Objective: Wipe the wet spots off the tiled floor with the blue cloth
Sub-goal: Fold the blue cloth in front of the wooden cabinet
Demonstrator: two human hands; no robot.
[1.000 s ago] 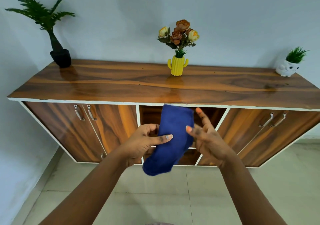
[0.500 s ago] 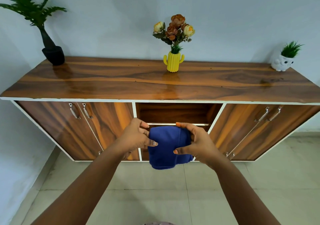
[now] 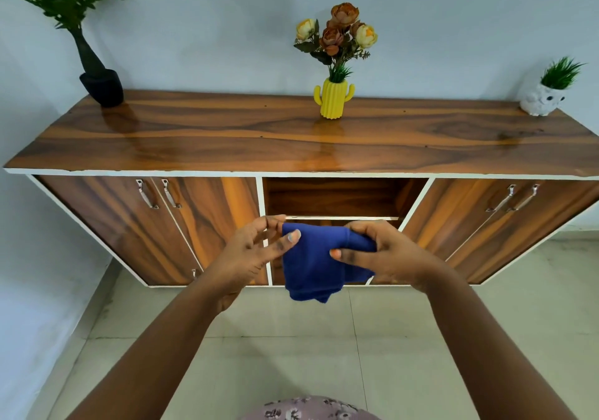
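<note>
A: We have the blue cloth (image 3: 312, 264) up at chest height, out in front of the cabinet (image 3: 201, 222), well above the tiled floor (image 3: 324, 355). Which of us holds it?

B: Both do. Our right hand (image 3: 385, 254) bunches the upper right corner, fingers (image 3: 363, 228) curled over the top edge and the thumb pressing in from the front. Our left hand (image 3: 249, 254) only pinches the upper left corner between thumb and forefinger, the other fingers loosely spread.

A: So the cloth lies between the two hands, touching each, and hangs down from them?

B: Yes. Its top edge runs left to right from one hand to the other, and the folded body drops straight below, so the long axis looks roughly vertical with the lower corner pointing at the floor.

A: Which hand is nearer the bulk of it?

B: We judge the right, since more fabric is gathered inside it; it seems the better hand to carry the cloth down.

A: And the wet spots?

B: We cannot make any out on the tiles from here. The floor lies below and toward us, so the coming move is downward, and the wiping itself is not yet begun
</note>
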